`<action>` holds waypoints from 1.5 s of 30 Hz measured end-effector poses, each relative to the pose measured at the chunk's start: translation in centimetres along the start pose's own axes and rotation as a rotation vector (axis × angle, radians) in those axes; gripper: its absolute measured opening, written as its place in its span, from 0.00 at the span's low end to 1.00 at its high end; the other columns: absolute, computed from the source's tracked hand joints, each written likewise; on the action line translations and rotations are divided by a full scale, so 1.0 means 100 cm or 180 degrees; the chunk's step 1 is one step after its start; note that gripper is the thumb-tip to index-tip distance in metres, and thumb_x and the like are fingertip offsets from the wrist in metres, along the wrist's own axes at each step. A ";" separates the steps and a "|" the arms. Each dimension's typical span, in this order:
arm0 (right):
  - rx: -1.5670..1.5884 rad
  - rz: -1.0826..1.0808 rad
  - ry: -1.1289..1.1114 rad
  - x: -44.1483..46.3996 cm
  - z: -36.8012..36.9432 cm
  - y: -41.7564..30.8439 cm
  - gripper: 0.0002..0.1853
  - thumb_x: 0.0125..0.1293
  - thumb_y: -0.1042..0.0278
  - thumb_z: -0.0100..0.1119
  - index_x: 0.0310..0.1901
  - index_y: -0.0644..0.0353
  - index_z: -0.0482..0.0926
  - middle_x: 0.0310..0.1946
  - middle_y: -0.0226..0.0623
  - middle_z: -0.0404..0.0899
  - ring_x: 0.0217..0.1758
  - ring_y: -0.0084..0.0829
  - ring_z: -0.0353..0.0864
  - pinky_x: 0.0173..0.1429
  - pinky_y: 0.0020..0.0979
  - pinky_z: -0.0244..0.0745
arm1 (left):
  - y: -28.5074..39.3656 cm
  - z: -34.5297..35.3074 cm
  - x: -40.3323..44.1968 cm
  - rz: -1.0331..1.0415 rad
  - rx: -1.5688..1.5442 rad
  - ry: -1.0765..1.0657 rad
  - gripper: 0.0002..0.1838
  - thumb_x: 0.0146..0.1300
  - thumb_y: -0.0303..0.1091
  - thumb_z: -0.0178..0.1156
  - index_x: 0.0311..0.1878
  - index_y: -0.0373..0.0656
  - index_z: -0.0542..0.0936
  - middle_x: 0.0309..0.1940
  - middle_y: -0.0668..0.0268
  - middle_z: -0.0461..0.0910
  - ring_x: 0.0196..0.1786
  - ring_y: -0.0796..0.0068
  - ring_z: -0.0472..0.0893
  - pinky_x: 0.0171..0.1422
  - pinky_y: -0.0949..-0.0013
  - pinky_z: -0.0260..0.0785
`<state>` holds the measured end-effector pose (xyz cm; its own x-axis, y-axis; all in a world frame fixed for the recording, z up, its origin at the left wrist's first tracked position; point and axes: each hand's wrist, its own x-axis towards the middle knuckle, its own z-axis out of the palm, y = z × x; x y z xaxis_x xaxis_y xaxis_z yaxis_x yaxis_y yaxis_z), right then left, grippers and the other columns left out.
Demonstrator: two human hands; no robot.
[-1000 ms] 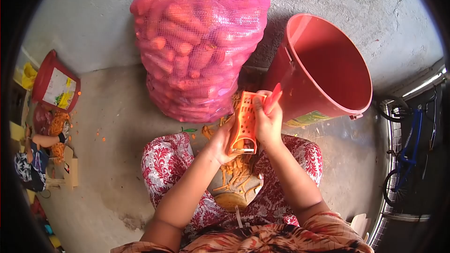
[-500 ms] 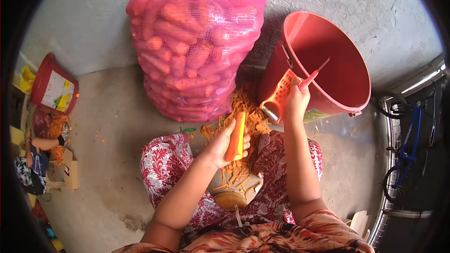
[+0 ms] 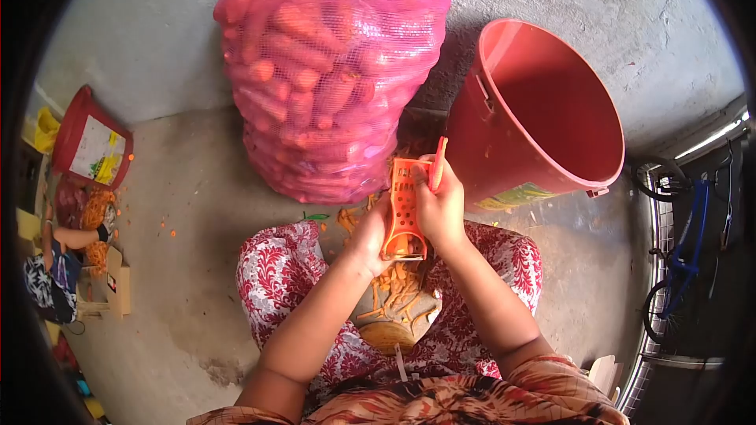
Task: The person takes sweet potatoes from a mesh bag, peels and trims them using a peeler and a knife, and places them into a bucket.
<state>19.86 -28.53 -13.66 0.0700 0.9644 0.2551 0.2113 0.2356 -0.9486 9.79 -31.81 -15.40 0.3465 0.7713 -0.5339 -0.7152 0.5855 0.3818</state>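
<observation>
My right hand (image 3: 441,208) is wrapped round an orange peeler (image 3: 405,205) with rows of holes, and a red-handled tool (image 3: 438,165) also sits in its grip, pointing up. My left hand (image 3: 371,234) is closed round a carrot (image 3: 404,246), mostly hidden under the peeler; a bit of it shows through the opening at the peeler's lower end. Orange peelings (image 3: 402,293) lie below my hands, between my legs, partly over a round wooden board (image 3: 387,337).
A pink mesh sack (image 3: 331,79) full of carrots stands ahead. To its right leans a big red bucket (image 3: 504,134). Far left are another red bucket (image 3: 94,145), a person (image 3: 59,267) beside peelings, and a cardboard box (image 3: 118,283). A blue bicycle (image 3: 693,228) is at right.
Half a second ago my hands were apart, with the peeler and red-handled tool by the big bucket. My right hand has come back left and down, laying the peeler over the carrot.
</observation>
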 end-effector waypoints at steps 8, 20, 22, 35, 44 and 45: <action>0.1132 0.0464 0.1526 0.055 -0.049 0.028 0.04 0.61 0.70 0.48 0.31 0.60 0.69 0.18 0.24 0.65 0.21 0.14 0.63 0.25 0.18 0.59 | -0.007 -0.021 0.007 -0.0631 0.0207 -0.0457 0.18 0.62 0.51 0.39 0.36 0.46 0.68 0.25 0.68 0.67 0.27 0.73 0.69 0.27 0.68 0.65; 0.0290 0.0045 0.0287 0.003 -0.007 -0.004 0.04 0.61 0.73 0.49 0.35 0.63 0.68 0.21 0.28 0.69 0.24 0.15 0.65 0.28 0.20 0.64 | -0.009 -0.013 0.002 -0.0255 0.0169 -0.0092 0.15 0.62 0.46 0.42 0.39 0.47 0.72 0.24 0.68 0.75 0.21 0.74 0.74 0.19 0.68 0.68; 0.0073 0.0041 0.0221 0.001 -0.008 -0.005 0.06 0.62 0.70 0.49 0.36 0.63 0.68 0.25 0.24 0.67 0.27 0.13 0.62 0.32 0.17 0.62 | -0.012 -0.021 0.007 -0.0332 0.0194 -0.0212 0.15 0.62 0.46 0.41 0.38 0.46 0.72 0.23 0.66 0.75 0.21 0.73 0.74 0.18 0.67 0.68; 0.0432 -0.0128 0.1664 0.059 -0.053 0.035 0.06 0.62 0.69 0.47 0.32 0.63 0.68 0.21 0.26 0.68 0.22 0.16 0.64 0.27 0.20 0.63 | -0.012 -0.035 0.012 -0.0578 0.0492 -0.0719 0.20 0.62 0.47 0.34 0.34 0.41 0.69 0.23 0.63 0.70 0.25 0.69 0.72 0.21 0.67 0.66; -0.0059 -0.0299 0.0558 0.015 -0.015 -0.004 0.02 0.60 0.75 0.48 0.32 0.64 0.67 0.16 0.33 0.66 0.20 0.19 0.65 0.26 0.24 0.64 | -0.007 -0.012 0.002 -0.0896 0.0116 -0.0348 0.21 0.60 0.53 0.37 0.36 0.45 0.70 0.25 0.63 0.69 0.25 0.68 0.69 0.25 0.68 0.62; -0.0135 -0.0332 0.0557 0.015 -0.016 -0.005 0.02 0.59 0.75 0.48 0.33 0.64 0.67 0.16 0.34 0.67 0.20 0.20 0.66 0.26 0.25 0.64 | -0.009 -0.018 0.004 -0.0965 0.0072 -0.0511 0.22 0.61 0.55 0.35 0.38 0.47 0.70 0.26 0.63 0.69 0.26 0.69 0.70 0.26 0.69 0.62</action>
<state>21.41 -27.38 -12.53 0.2130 0.8986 0.3837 0.2670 0.3243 -0.9075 9.48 -32.45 -17.27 0.6336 0.5897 -0.5008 -0.5520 0.7981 0.2414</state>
